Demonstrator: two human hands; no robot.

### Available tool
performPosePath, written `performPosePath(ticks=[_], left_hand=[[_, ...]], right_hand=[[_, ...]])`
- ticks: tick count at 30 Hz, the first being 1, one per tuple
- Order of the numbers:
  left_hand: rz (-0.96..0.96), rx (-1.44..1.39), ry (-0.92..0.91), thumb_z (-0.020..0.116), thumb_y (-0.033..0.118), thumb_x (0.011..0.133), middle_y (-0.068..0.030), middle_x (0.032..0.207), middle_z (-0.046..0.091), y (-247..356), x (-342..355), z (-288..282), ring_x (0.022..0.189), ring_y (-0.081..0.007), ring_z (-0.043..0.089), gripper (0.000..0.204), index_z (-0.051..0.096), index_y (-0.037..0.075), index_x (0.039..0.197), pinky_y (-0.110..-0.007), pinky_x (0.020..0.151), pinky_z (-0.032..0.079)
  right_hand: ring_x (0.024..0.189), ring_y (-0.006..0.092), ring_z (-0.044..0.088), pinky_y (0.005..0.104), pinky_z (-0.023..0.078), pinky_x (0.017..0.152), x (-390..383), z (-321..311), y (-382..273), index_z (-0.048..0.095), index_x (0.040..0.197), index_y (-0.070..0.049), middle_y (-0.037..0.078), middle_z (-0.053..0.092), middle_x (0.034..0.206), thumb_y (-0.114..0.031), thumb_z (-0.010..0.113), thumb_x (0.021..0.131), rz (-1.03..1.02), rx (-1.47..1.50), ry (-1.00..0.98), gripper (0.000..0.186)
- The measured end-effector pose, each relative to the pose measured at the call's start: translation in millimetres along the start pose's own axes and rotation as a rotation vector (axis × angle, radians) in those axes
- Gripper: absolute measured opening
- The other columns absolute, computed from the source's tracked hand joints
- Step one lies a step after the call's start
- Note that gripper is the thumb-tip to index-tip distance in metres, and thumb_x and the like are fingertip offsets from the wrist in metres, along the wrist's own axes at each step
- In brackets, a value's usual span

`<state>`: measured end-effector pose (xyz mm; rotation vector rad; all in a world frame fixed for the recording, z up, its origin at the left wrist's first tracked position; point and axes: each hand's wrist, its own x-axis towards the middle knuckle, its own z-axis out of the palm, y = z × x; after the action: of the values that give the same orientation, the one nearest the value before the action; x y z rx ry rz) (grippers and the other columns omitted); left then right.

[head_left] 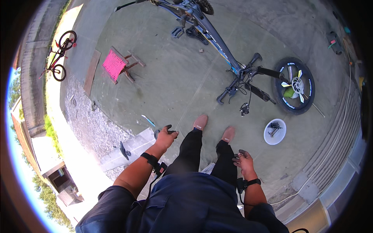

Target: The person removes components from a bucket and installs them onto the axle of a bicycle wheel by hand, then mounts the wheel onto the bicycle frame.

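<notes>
My left hand hangs over the floor with its fingers apart and darkly smudged; nothing shows in it. A dark round object shows just behind it, too hidden to name. Beside my right thigh, my right hand has loosely bent, separated fingers and appears to hold nothing. Ahead of me is a dark bicycle frame with handlebars and a fork that carries no wheel. A loose wheel with a disc rotor lies by the fork. Both hands are apart from the bicycle.
A white basin holding dark metal parts stands to the right. Left are a pink woven stool, a plank, a thin blue-and-white object, and a black part on a grey sheet. Another bicycle stands farther off.
</notes>
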<state>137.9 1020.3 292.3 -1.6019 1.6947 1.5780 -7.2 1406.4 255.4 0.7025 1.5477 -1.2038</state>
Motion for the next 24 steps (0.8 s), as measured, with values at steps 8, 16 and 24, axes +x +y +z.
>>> performPosePath(ticks=[8,16,24], left_hand=[[-0.17,-0.524,0.149,0.065,0.033,0.09,-0.0153,0.112,0.061,-43,14,-40,0.091,-0.0226,0.063,0.07,0.032,-0.003,0.141,-0.033,0.072,0.05],[-0.144,-0.688,0.326,0.056,0.043,0.094,-0.0083,0.113,0.058,-38,144,-182,0.096,-0.0198,0.06,0.056,0.045,0.002,0.13,-0.029,0.069,0.046],[-0.086,-0.503,0.587,0.055,0.05,0.092,-0.0168,0.128,0.055,-44,324,-379,0.117,-0.0239,0.051,0.068,0.048,-0.005,0.131,-0.034,0.101,0.037]], right_hand=[[0.085,0.0251,0.068,0.0355,0.056,0.068,19,49,-54,0.049,0.127,-0.007,0.012,0.062,0.108,-0.014,0.053,0.096,0.001,-0.226,-0.142,0.031],[0.093,0.03,0.066,0.0419,0.054,0.078,28,69,-90,0.045,0.128,-0.005,0.016,0.06,0.111,-0.025,0.054,0.094,0.096,-0.279,0.121,0.04],[0.093,0.026,0.066,0.0437,0.057,0.074,65,284,-113,0.052,0.124,-0.006,0.012,0.063,0.106,-0.016,0.06,0.093,0.301,-0.329,0.047,0.033]])
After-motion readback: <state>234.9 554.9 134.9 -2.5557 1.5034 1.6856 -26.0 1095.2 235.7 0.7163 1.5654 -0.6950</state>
